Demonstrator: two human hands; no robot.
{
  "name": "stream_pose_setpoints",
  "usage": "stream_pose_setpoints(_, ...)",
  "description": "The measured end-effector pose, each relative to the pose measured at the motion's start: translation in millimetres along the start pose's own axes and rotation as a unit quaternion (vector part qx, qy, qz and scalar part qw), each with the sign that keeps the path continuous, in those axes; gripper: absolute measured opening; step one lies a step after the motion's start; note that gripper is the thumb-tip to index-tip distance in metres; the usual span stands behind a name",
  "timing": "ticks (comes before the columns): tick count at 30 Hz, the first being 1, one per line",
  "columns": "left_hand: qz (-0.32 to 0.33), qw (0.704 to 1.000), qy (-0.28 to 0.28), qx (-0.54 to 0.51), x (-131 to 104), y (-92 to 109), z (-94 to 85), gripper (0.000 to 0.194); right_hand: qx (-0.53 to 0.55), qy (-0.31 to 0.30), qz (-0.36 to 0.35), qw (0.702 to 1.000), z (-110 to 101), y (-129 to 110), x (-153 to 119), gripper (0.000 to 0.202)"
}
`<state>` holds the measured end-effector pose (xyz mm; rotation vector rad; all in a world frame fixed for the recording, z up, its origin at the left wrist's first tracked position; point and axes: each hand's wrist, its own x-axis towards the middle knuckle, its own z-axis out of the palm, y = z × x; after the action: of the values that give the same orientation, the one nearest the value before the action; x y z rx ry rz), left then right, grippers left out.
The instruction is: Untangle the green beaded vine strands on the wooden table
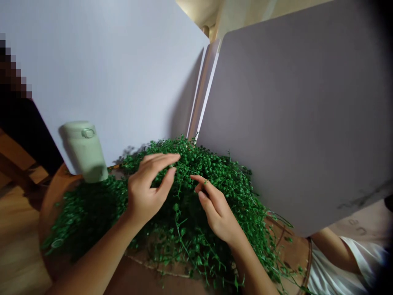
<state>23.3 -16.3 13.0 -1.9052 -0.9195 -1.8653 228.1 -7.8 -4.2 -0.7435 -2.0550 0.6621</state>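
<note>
Nearby: lidded bottle (87, 153) beside green vines (221, 168), contents hidden.

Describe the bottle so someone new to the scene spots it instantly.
Start at the big pale panel filling the upper left. In front of its lower part, left of the left hand, is the bottle, beside the green foliage. Unlike those tangled leafy stems, it is smooth and pale green.
</note>
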Motion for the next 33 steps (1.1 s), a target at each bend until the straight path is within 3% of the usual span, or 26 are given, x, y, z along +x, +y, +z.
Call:
stream_pose_setpoints(3,-0.038,0.996,0.051,0.060,1.3,-5.8,-4.1,0.048,0.029,0.035,0.015,0.999,1.5,3.1,0.5,0.039)
stream_pose_setpoints(6,-0.042,0.996,0.043,0.066,1.3,-6.2,-4.8,0.051,0.056,0.062,0.022,0.996,3.2,5.8,2.9,0.039)
stream_pose_setpoints(12,0.042,0.986,-0.158,0.012,2.3,-0.1,-1.9,0.011,0.080,0.101,0.036,0.991,0.9,6.3,3.8,0.031)
stream_pose_setpoints(14,0.068,0.974,-0.215,-0.013,2.8,-2.6,-3.5,0.013,0.076,0.110,0.038,0.990,0.3,5.7,2.7,0.029)
stream_pose_setpoints(17,0.098,0.955,-0.273,-0.065,4.7,-10.4,-8.9,0.033,0.090,0.138,0.031,0.986,1.1,5.6,2.1,0.026)
stream_pose_setpoints(20,0.107,0.943,-0.305,-0.083,6.8,-17.2,-12.8,0.042,0.170,0.179,0.014,0.969,2.6,7.6,3.7,0.024)
stream_pose_setpoints(23,0.091,0.940,-0.314,-0.093,7.1,-19.7,-12.4,0.022,0.232,0.213,-0.002,0.949,1.9,10.0,5.7,0.028)
stream_pose_setpoints(25,0.068,0.941,-0.318,-0.095,6.3,-19.6,-10.9,0.015,0.219,0.230,-0.016,0.948,-0.3,10.3,5.7,0.029)
stream_pose_setpoints(29,0.028,0.934,-0.341,-0.102,3.7,-17.1,-8.5,0.032,0.144,0.252,-0.046,0.956,-5.1,7.0,3.0,0.028)
stream_pose_setpoints(33,0.032,0.914,-0.385,-0.127,0.9,-10.9,-6.3,0.055,0.107,0.271,-0.096,0.952,-7.5,3.4,3.5,0.029)
